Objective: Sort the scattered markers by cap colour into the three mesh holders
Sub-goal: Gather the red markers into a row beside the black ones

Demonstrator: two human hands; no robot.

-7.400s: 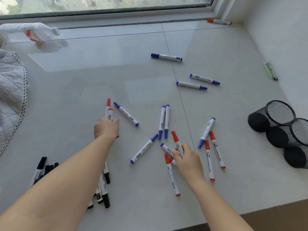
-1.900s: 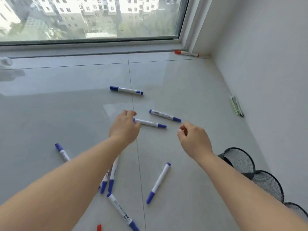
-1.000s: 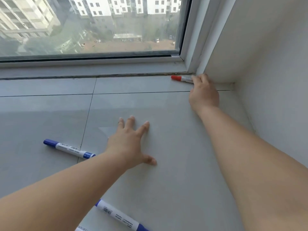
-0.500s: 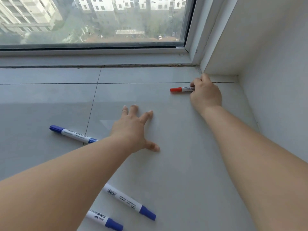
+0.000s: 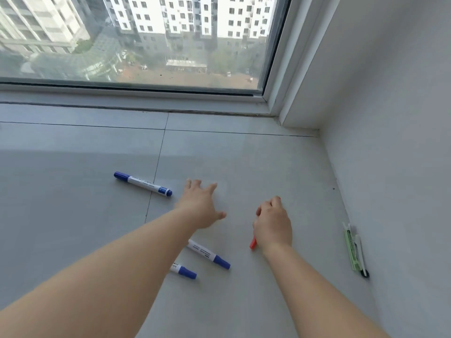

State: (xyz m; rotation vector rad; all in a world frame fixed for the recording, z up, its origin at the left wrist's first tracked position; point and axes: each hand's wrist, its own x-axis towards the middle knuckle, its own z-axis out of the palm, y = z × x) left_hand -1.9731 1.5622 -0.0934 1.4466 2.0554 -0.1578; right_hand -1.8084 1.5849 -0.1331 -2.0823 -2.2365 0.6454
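My right hand is closed around a red-capped marker; only its red end sticks out below my fist. My left hand lies flat on the grey tiled sill with fingers spread, holding nothing. A blue-capped marker lies to the left of that hand. Two more blue-capped markers lie nearer to me, partly hidden under my left forearm. The mesh holders are out of view.
The window frame runs along the far edge, and a white wall closes the right side. A green and white flat object lies against the wall base on the right.
My right hand has pulled the red-capped marker back from the window corner toward me and turned it in the fist. The view has drawn back with it; my left hand stays spread on the tiles.
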